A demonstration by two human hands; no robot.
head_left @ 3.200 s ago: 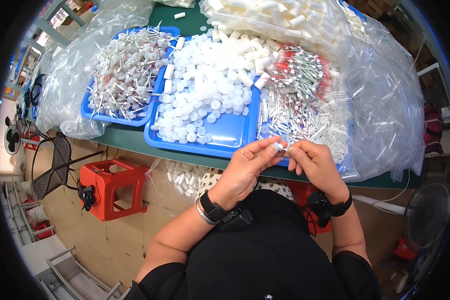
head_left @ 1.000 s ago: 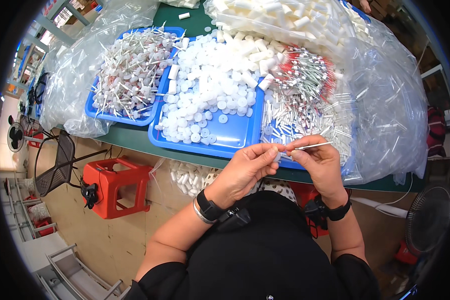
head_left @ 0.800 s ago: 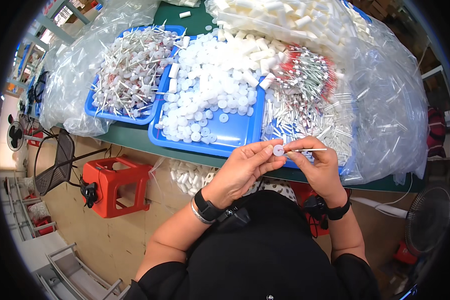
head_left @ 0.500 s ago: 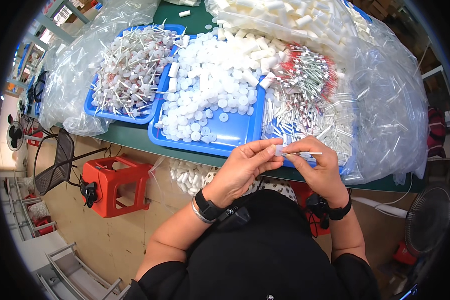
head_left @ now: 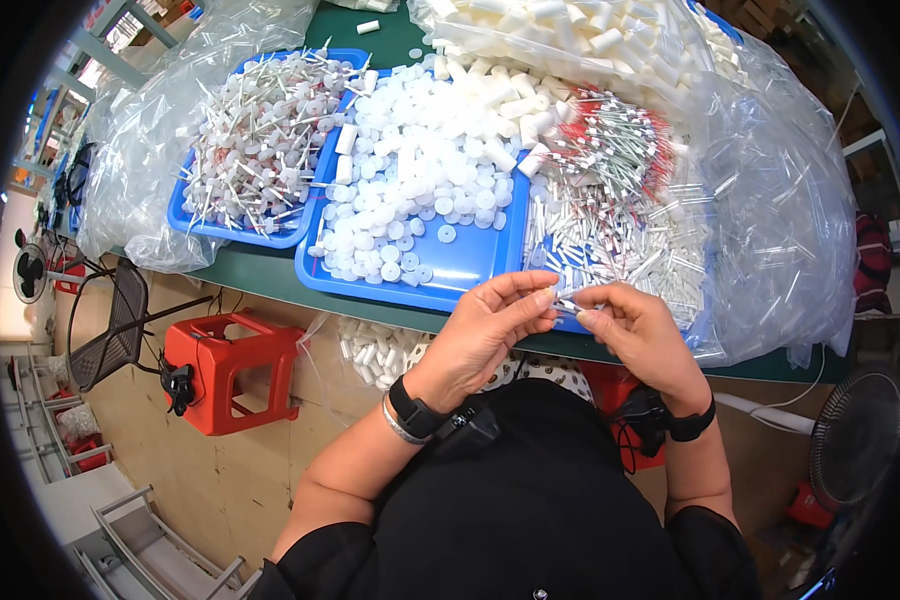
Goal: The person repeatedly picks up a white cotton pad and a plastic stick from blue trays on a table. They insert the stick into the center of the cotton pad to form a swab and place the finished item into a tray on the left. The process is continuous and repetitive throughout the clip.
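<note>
Over the front edge of the blue trays, both hands meet at a small part [head_left: 567, 304]. My left hand [head_left: 488, 330] pinches it between thumb and fingertips; it looks like a thin pale pin, mostly covered by the fingers. Facing it, my right hand [head_left: 638, 335] is closed in a pinch at the part's other end, and what lies in those fingertips is too small to name. Just beyond the hands, a blue tray [head_left: 460, 262] carries translucent round discs [head_left: 410, 190]. Short white tubes [head_left: 650, 260] and red-and-silver wired pins [head_left: 615, 145] lie behind my right hand.
At the left, another blue tray [head_left: 295, 238] is heaped with disc-and-pin pieces [head_left: 265, 140]. Clear plastic bags [head_left: 770, 220] flank the trays, and thick white cylinders [head_left: 570, 30] are piled at the back. A red stool [head_left: 220, 370] and a fan [head_left: 855, 425] stand beside the table.
The white tube that stuck out from my right fingers no longer shows. My right hand has shifted slightly right, away from the left; the disc at the left fingertips is less visible.
</note>
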